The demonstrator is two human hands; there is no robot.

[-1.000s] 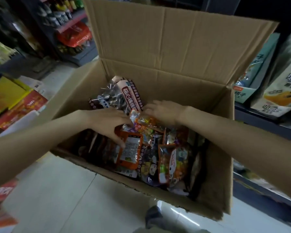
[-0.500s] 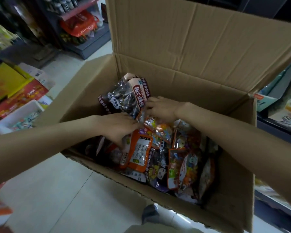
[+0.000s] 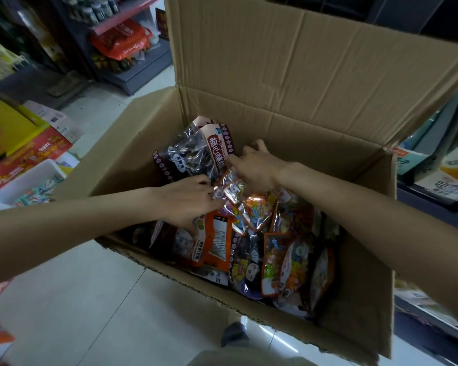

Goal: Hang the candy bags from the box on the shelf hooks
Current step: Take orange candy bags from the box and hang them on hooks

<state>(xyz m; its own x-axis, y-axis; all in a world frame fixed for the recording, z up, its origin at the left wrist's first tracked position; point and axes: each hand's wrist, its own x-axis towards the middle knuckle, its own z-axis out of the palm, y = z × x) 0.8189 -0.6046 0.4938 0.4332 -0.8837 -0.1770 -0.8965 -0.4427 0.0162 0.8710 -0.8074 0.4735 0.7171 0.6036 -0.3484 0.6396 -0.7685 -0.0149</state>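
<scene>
Cardboard box (image 3: 288, 143); hands on candy bags (image 3: 249, 207)

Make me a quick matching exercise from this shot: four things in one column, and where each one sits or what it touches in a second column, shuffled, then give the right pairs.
Things
1. dark plum candy bag
2. left hand
3. white bin
4. orange-edged bag

Places
A. on the floor left of the cardboard box
B. propped at the far side inside the box
C. on top of the bags, near the box's left wall
D. lying label-up just below the left hand's fingers

Pairs: 1-B, 2-C, 3-A, 4-D
</scene>
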